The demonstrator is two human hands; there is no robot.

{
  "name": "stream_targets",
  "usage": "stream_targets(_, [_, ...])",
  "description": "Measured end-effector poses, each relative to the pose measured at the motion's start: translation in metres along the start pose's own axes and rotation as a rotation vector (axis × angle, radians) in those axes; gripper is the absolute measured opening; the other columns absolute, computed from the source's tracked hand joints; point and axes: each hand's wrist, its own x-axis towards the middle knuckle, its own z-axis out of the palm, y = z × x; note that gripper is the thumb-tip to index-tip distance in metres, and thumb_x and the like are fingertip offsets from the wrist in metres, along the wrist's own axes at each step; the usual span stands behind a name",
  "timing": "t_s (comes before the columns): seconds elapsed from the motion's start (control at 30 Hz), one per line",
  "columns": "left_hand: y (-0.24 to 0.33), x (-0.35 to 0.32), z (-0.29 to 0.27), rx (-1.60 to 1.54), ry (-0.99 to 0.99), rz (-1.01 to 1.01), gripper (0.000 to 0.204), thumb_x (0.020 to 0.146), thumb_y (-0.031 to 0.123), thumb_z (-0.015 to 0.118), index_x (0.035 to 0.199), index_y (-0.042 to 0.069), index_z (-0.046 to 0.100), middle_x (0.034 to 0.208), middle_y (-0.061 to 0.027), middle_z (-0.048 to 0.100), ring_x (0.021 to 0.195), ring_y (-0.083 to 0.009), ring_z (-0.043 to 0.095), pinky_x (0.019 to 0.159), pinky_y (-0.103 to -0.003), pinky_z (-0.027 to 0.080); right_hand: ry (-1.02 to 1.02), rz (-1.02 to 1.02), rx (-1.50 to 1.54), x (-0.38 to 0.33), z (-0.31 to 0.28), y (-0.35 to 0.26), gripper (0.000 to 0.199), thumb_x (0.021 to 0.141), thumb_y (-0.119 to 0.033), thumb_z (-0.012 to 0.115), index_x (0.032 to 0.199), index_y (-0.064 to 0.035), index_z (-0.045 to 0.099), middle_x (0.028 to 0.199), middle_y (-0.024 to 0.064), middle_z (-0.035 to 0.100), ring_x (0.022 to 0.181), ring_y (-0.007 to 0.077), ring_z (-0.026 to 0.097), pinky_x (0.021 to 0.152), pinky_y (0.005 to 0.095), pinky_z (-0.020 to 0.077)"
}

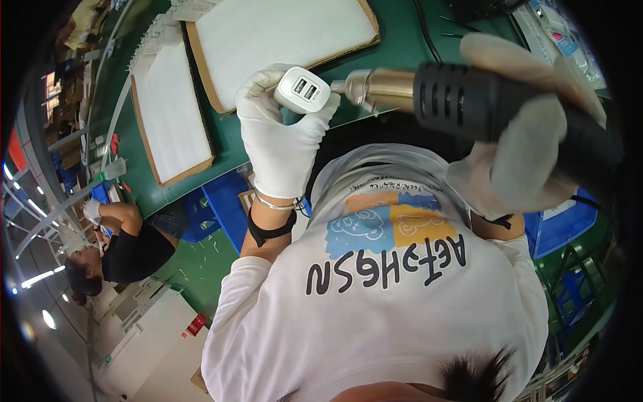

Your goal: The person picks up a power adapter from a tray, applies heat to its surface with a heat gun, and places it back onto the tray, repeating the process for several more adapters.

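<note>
My left hand [281, 144], in a white glove, pinches a white USB charger [307, 90] between thumb and fingers. Its face with two ports is turned up toward me. In my right hand [529, 141], also gloved, is a hot-air gun [455, 97] with a black slotted body and a brass-coloured metal barrel. The gun's narrow nozzle [340, 87] points left at the charger's side, very close to it; I cannot tell whether they touch. My right fingers wrap round the black handle and look somewhat blurred.
Two shallow cardboard trays lined with white, one large [281, 40] and one narrow [171, 117], lie on the green table [234, 164]. A black cable [425, 30] runs over its far side. Blue bins [562, 224] sit below. Another person [127, 244] works at the left.
</note>
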Motion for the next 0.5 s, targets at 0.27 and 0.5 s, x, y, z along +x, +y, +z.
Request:
stream_targets(0.27, [-0.0069, -0.0026, -0.0022, 0.072, 0.051, 0.05, 0.059, 0.063, -0.005, 0.078, 0.107, 0.005, 0.039, 0.105, -0.0104, 0.049, 0.093, -0.0155, 0.053, 0.082, -0.026, 0.047, 0.031, -0.01, 0.025, -0.0019, 0.0051, 0.0025, 0.035, 0.091, -0.03, 0.048, 0.089, 0.0045, 0.055, 0.078, 0.0168, 0.066, 0.063, 0.0174, 0.062, 0.062, 0.0229, 0.0502])
stream_targets(0.5, [-0.0088, -0.0018, -0.0014, 0.051, 0.058, 0.081, 0.059, 0.063, -0.003, 0.079, 0.106, 0.005, 0.038, 0.104, -0.0105, 0.049, 0.092, -0.0152, 0.053, 0.081, -0.026, 0.047, -0.045, -0.122, 0.024, -0.0003, -0.0012, 0.006, 0.034, 0.091, -0.03, 0.049, 0.091, 0.0036, 0.054, 0.078, 0.017, 0.066, 0.064, 0.0173, 0.063, 0.062, 0.0232, 0.0509])
